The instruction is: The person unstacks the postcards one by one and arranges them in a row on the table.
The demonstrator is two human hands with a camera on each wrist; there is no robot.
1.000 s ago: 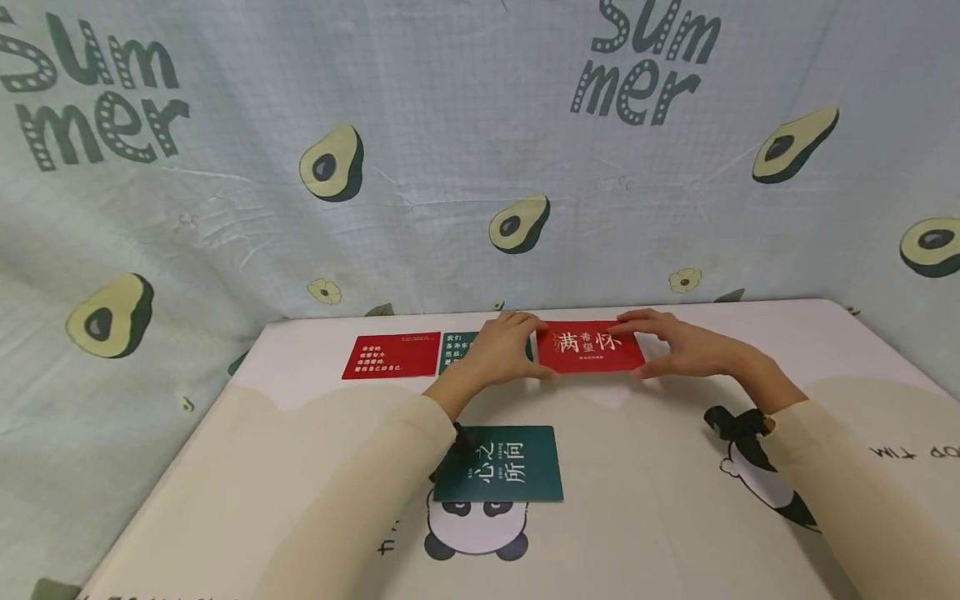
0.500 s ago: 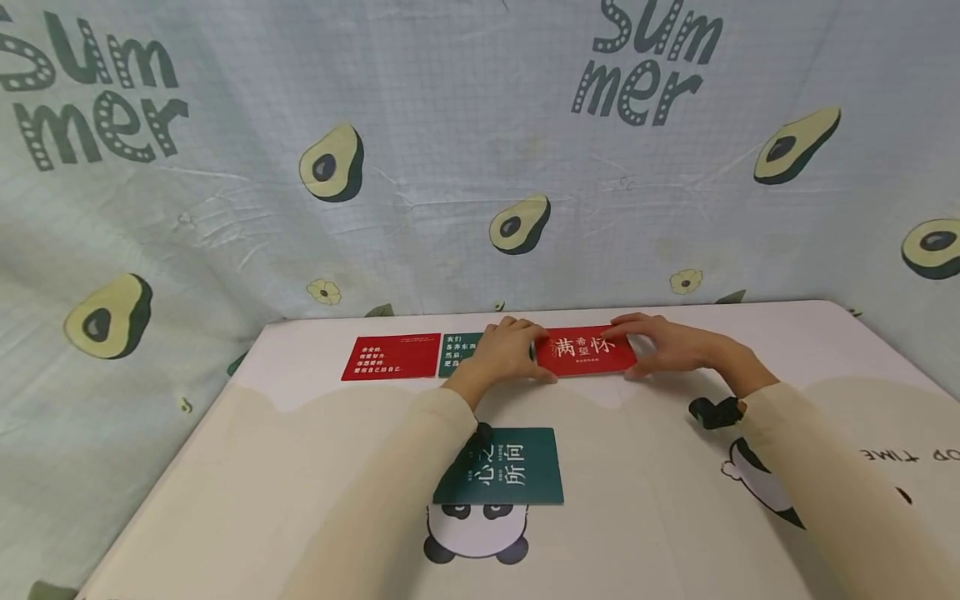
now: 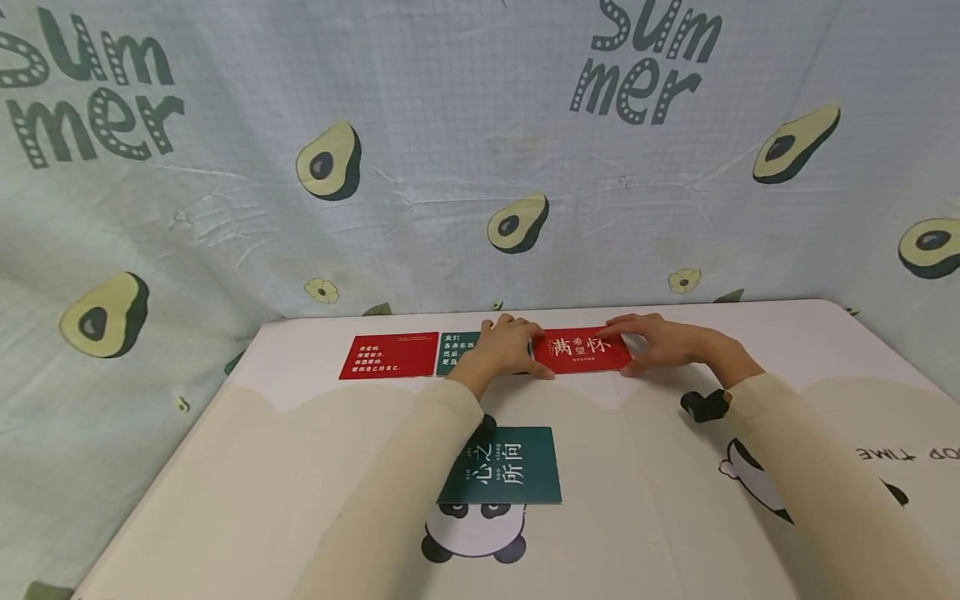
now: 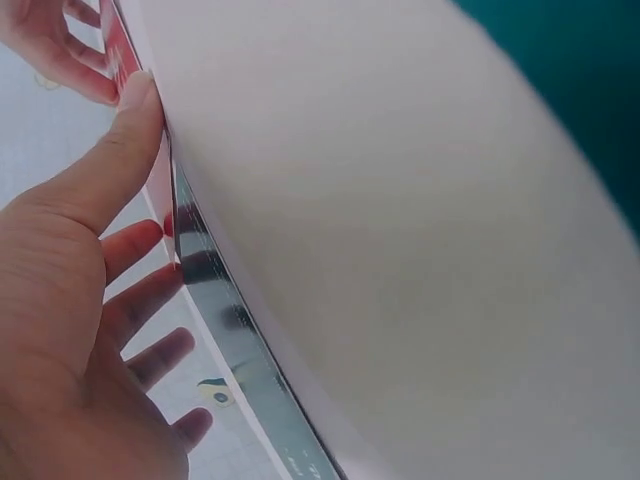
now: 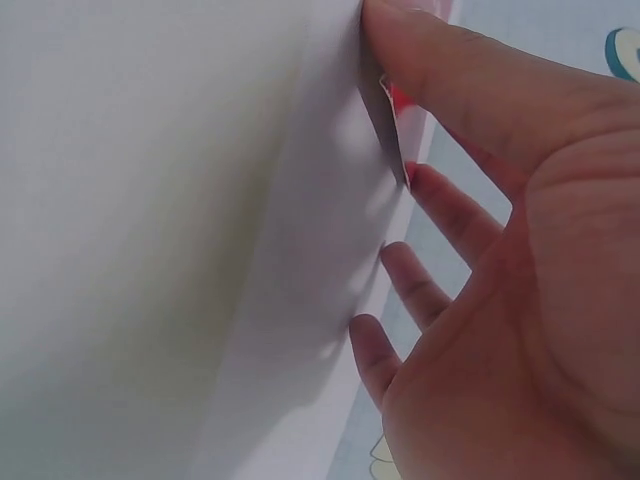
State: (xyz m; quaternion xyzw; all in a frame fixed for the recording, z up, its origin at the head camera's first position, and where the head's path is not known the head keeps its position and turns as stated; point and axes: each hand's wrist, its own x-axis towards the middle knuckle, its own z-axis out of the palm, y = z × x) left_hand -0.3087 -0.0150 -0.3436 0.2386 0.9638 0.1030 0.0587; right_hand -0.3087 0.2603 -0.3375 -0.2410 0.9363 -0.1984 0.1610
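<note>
A red card with white lettering [image 3: 579, 352] lies in the row along the table's far edge, slightly raised at its right end in the right wrist view. My left hand [image 3: 504, 348] holds its left end between thumb and index finger, the other fingers spread over a green card [image 3: 453, 353], which the hand partly hides. At the right end, my right hand [image 3: 666, 342] pinches the red card's corners with thumb and index finger. Its other fingers [image 5: 412, 280] are spread beside the table's edge.
Another red card [image 3: 390, 357] lies left of the green one. Closer to me, a dark green card [image 3: 525, 467] rests on the panda-printed table cover [image 3: 630, 517], partly under my left sleeve. Behind the table hangs an avocado-patterned cloth [image 3: 420, 250].
My right hand has shifted left with the red card, bringing it nearer the green card. The red card tilted slightly along the way, and my left forearm moved a little right.
</note>
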